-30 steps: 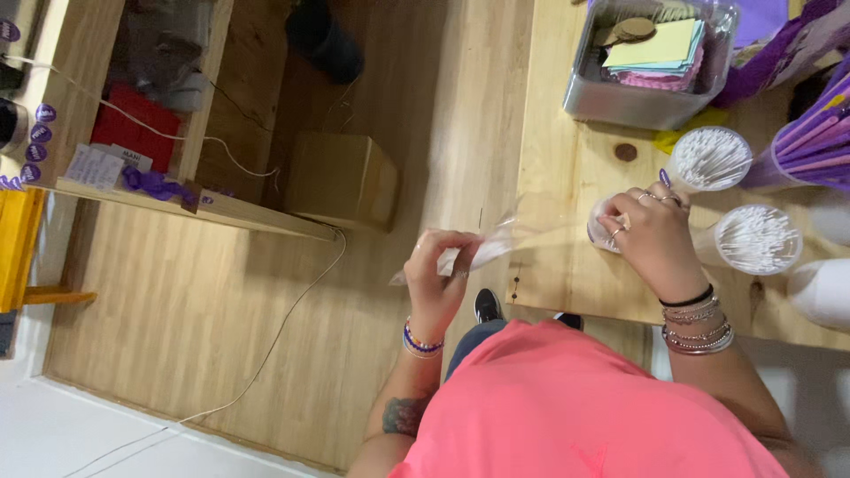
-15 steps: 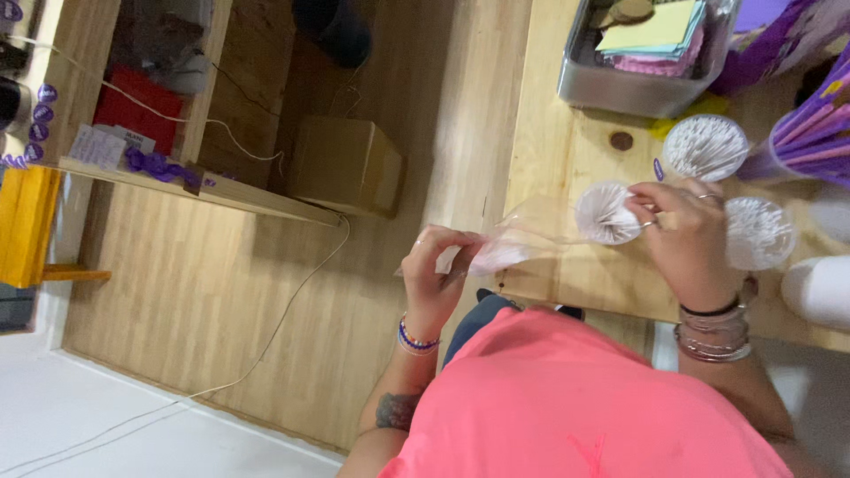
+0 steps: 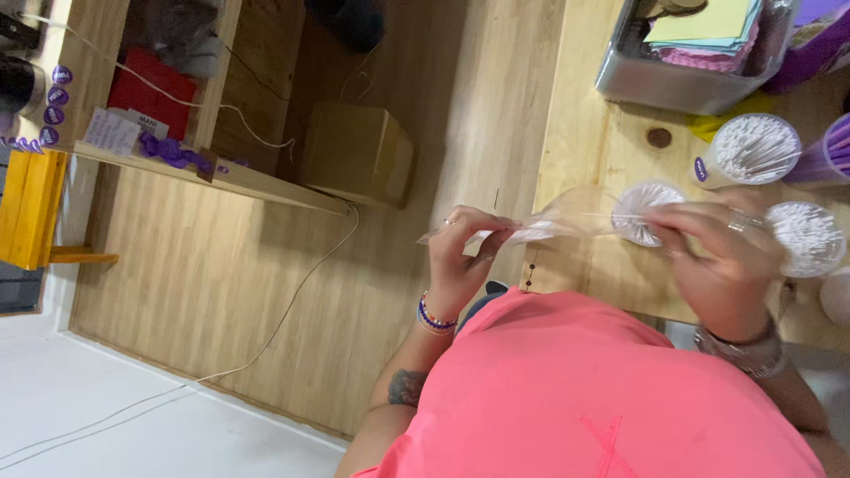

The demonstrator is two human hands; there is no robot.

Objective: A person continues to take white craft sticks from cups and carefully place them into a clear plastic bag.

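My left hand [image 3: 460, 257] pinches one end of a long clear plastic bag [image 3: 549, 226] that stretches across to my right hand [image 3: 717, 265]. My right hand grips a round bundle of thin white sticks [image 3: 642, 212] at the bag's other end, over the wooden table [image 3: 584, 133]. Whether the bundle is inside the bag I cannot tell. Beaded bracelets sit on my left wrist and metal bangles on my right. Two round tubs of the same white sticks [image 3: 753, 146] [image 3: 807, 237] stand just beyond my right hand.
A grey bin of coloured paper sheets [image 3: 691, 53] stands at the table's far side, with purple packs [image 3: 832, 150] beside it. Below on the wooden floor are a cardboard box [image 3: 354, 150], a white cord [image 3: 292, 292] and a shelf unit [image 3: 221, 173].
My right hand has lifted the white stick bundle off the table and brought it to the bag's end. My left hand has stayed on the bag.
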